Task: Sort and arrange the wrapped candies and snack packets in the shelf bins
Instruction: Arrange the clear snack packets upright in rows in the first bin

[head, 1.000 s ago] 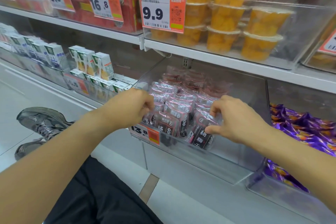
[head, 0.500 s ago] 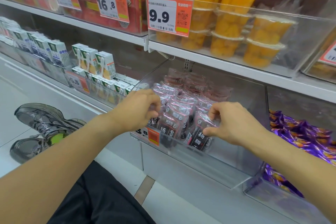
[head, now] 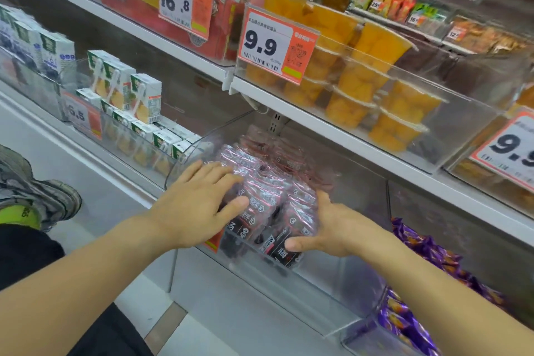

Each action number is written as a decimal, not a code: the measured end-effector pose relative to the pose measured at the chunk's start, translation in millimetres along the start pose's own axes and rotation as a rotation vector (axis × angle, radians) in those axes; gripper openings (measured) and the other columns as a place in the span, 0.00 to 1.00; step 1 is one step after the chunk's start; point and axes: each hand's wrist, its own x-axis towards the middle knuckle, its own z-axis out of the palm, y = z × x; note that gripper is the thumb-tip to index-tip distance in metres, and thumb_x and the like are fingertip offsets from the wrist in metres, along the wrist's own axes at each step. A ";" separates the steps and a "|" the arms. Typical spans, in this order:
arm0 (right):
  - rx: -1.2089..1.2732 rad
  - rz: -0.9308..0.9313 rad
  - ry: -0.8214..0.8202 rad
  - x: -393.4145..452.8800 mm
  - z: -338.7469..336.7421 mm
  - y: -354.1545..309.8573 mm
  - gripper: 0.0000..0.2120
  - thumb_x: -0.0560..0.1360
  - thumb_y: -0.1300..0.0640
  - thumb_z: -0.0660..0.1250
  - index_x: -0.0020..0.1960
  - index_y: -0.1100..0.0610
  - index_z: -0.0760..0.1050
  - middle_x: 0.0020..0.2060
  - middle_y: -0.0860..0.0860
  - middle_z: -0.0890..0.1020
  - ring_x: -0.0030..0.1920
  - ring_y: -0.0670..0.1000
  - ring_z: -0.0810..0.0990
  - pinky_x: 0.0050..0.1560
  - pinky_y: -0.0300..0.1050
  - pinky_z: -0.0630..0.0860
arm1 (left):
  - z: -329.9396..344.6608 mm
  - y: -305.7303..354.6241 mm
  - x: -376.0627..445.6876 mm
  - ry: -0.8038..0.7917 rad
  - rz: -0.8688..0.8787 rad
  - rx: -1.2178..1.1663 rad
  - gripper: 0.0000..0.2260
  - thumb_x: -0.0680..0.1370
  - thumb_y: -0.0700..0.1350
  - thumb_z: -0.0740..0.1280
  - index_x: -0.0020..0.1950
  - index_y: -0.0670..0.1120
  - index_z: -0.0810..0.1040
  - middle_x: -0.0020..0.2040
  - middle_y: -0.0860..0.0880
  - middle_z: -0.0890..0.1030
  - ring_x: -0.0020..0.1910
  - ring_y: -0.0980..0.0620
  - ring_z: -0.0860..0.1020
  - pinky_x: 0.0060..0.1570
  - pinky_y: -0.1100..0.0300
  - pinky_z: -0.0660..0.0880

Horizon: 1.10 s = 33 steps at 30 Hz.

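Snack packets [head: 271,205], dark with clear pink-edged wrappers, stand in packed rows inside a clear plastic shelf bin [head: 346,292] at the centre of the frame, filling its left half; the right part of the bin shows bare plastic. The left hand [head: 199,205], left of centre, lies palm down over the left side of the rows, its fingers [head: 222,170] straight and spread, touching the packet tops, the thumb against a front packet. The right hand [head: 335,228], just right of centre, stands edge-on against the right flank of the rows, fingers extended and largely hidden behind the packets, thumb stretched across the lowest front packet; neither hand curls round a packet. Right of this bin, at the lower right, a second clear bin holds purple wrapped candies [head: 427,251]. On the shelf above, in the upper right, stacked cups of yellow fruit [head: 355,89] sit in a clear bin carrying an orange price tag [head: 277,49] marked 9.9. In the left of the frame, small drink cartons [head: 144,98] stand in another bin. A grey shoe [head: 34,191] rests on the floor at the left edge, and dark trousers [head: 109,335] fill the lower left corner.
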 end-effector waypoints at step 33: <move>0.101 -0.194 0.433 123.4 -55.2 -35.2 0.07 0.71 0.51 0.77 0.44 0.52 0.82 0.40 0.46 0.82 0.41 0.46 0.79 0.39 0.39 0.72 | 9.8 2.3 -1.4 0.129 -0.030 -0.036 0.27 0.81 0.65 0.41 0.65 0.55 0.73 0.65 0.57 0.75 0.68 0.52 0.69 0.75 0.50 0.51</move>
